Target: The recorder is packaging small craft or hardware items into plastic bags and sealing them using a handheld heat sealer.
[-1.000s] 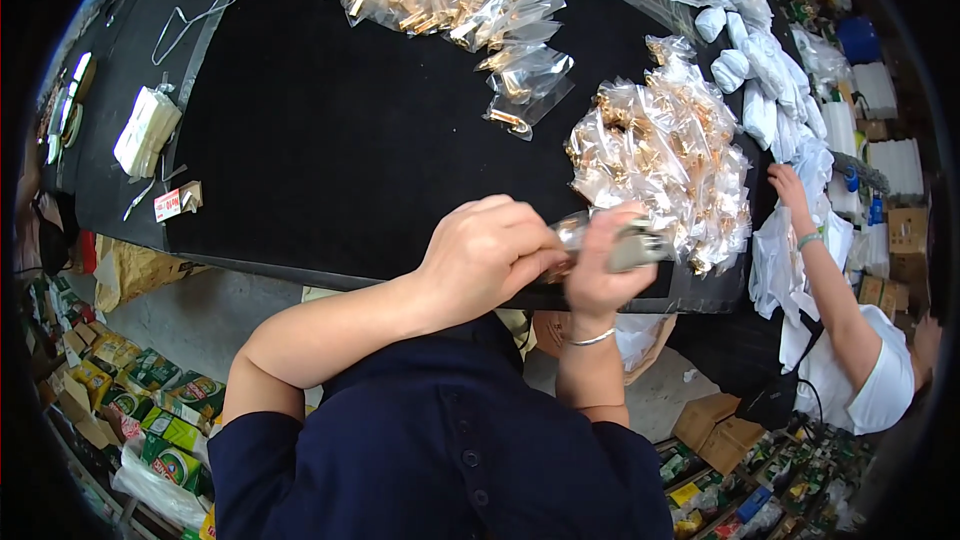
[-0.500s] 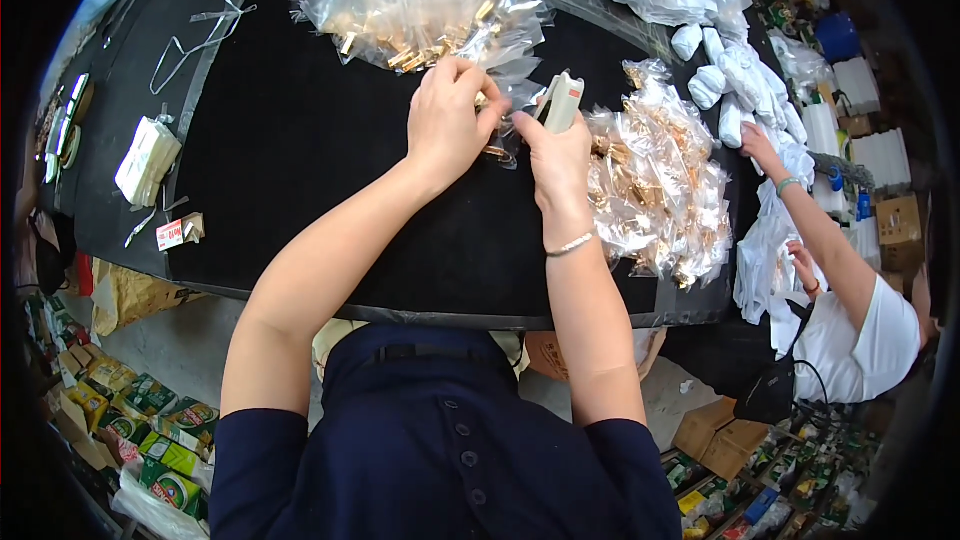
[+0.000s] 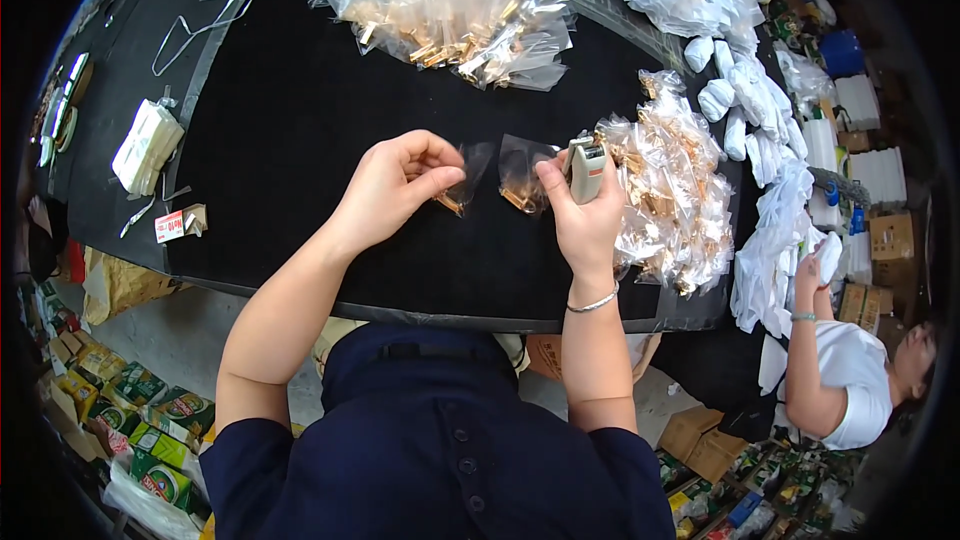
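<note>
My left hand (image 3: 392, 187) pinches a small clear bag (image 3: 462, 182) with a gold piece inside, just above the black table (image 3: 300, 120). My right hand (image 3: 580, 215) grips a small grey stapler (image 3: 586, 168) and also holds a second clear bag (image 3: 521, 178) with gold pieces against its thumb. The two bags hang side by side between my hands. A heap of filled clear bags (image 3: 670, 195) lies right of my right hand. Another pile of clear bags with gold parts (image 3: 450, 5) sits further back on the table.
White bags (image 3: 750, 110) run along the table's right edge. Another person in a white top (image 3: 850, 380) sits at the lower right, one hand raised to the white bags. A folded white bundle (image 3: 147, 145) and wire hanger (image 3: 195, 25) lie at the left. Boxes crowd the floor.
My hands drew back from the far pile toward the table's middle. Each hand now holds a small clear bag, and the two bags are apart.
</note>
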Available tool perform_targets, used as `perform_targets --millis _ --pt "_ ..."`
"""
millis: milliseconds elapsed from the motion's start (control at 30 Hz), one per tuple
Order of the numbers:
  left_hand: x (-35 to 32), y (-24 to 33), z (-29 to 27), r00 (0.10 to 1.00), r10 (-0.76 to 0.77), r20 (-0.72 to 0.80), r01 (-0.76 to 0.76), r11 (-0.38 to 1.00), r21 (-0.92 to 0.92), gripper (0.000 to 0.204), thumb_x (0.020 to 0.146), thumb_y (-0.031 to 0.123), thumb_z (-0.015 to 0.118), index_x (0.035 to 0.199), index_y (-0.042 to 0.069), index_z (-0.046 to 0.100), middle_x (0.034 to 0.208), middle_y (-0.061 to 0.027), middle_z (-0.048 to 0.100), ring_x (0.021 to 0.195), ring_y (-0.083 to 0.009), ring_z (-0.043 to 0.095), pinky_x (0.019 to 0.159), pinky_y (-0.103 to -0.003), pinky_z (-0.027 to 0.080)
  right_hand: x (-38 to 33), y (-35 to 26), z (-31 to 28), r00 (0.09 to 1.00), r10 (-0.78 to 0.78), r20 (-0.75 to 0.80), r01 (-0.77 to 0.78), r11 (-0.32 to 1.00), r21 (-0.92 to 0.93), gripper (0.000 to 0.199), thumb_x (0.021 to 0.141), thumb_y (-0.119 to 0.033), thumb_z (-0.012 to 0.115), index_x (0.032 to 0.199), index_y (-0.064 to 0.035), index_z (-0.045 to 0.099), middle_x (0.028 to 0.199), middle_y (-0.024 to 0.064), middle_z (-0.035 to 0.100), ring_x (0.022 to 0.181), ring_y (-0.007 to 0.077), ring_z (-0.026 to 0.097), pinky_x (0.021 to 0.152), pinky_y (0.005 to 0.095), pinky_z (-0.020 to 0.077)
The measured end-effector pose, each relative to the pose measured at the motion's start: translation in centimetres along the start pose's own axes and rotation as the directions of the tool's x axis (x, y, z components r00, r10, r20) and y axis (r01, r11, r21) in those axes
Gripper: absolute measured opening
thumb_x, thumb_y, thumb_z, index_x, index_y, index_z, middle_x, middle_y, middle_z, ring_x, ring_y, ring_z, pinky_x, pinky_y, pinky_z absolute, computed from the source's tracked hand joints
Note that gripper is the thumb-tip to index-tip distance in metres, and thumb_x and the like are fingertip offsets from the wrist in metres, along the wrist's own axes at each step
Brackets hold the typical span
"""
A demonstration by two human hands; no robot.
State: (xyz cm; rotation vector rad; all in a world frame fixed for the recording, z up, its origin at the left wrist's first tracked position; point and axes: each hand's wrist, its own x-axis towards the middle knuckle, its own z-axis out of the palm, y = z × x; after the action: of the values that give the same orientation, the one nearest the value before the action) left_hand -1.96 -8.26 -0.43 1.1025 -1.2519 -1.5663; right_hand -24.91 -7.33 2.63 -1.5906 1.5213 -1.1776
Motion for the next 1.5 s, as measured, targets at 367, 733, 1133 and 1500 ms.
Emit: perform_targets --millis 367,733,1133,1500 --pt "-1.1 -0.1 2.4 0.828 0.556 0.073 -0.552 0.782 0.289 0.006 0.09 0.002 0.069 0.087 -0.002 0.066 0.09 -0.0053 0.07 0.082 -0.013 0.067 0.079 -0.024 0.053 -0.6 -0.9 1.6 0.993 0.001 -0.118 0.023 0.98 0.199 0.025 0.085 -0.013 0.08 0.096 -0.0034 0.06 0.088 0.001 0.065 0.078 0.0091 0.061 0.07 0.0249 0.0512" --pt "-0.9 0.0 2.9 0.982 0.163 -0.095 -0.157 0.985 0.07 0.02 0.087 0.003 0.071 0.106 -0.002 0.063 0.089 -0.0103 0.073 0.08 -0.0155 0.07 0.074 -0.028 0.054 7.0 0.9 2.8 0.957 0.111 -0.27 -0.094 0.993 0.075 0.033 0.087 -0.028 0.078 0.094 -0.0019 0.06 0.08 0.0034 0.066 0.072 0.011 0.064 0.065 0.0251 0.0494" --pt "-1.0 -0.2 2.1 0.992 0.124 -0.013 -0.123 0.991 0.053 0.03 0.089 0.003 0.069 0.117 -0.003 0.06 0.091 -0.0125 0.075 0.083 -0.0171 0.073 0.073 -0.028 0.056 11.8 2.1 4.0 0.967 0.095 -0.236 -0.156 0.955 -0.253 0.041 0.083 -0.03 0.08 0.098 0.0023 0.06 0.083 0.0099 0.069 0.074 0.0168 0.067 0.069 0.0324 0.0538" --pt "-0.8 -0.6 1.6 0.997 0.077 -0.003 -0.077 0.997 0.03 0.024 0.089 0.004 0.07 0.111 -0.003 0.065 0.091 -0.0116 0.075 0.085 -0.0152 0.072 0.074 -0.027 0.056 5.6 -0.3 -0.3 0.99 -0.071 -0.121 0.054 0.989 -0.139 0.022 0.088 -0.004 0.073 0.103 0.0031 0.059 0.087 0.0079 0.068 0.079 0.0132 0.066 0.073 0.0273 0.0542"
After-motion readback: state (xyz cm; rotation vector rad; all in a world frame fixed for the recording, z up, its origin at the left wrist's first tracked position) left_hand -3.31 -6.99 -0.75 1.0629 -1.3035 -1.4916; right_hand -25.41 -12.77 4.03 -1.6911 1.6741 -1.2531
